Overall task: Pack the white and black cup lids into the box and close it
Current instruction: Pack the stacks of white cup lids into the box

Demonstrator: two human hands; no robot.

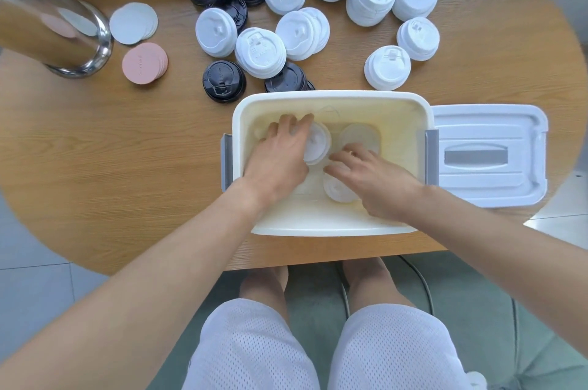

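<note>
**— What's the layout from your seat?**

— I'm looking down on the wooden table (127,151). The box (331,225) sits at its near edge with its long axis running left to right, and the box lid (490,186) lies flat just to the right of it. Both of my hands are inside the box. Most of the white lids (370,0) and the black lids (224,81) are still stacked beyond the far wall, well apart from either hand.

**— And the hands?**

— My left hand (280,157) has its fingers curled over a white lid stack (316,143) on the box floor. My right hand (372,179) lies with loosely spread fingers over another stack (339,191) nearer me; I can't tell whether it grips. I judge the next reach goes straight forward, and the black lids are nearer my left hand.
</note>
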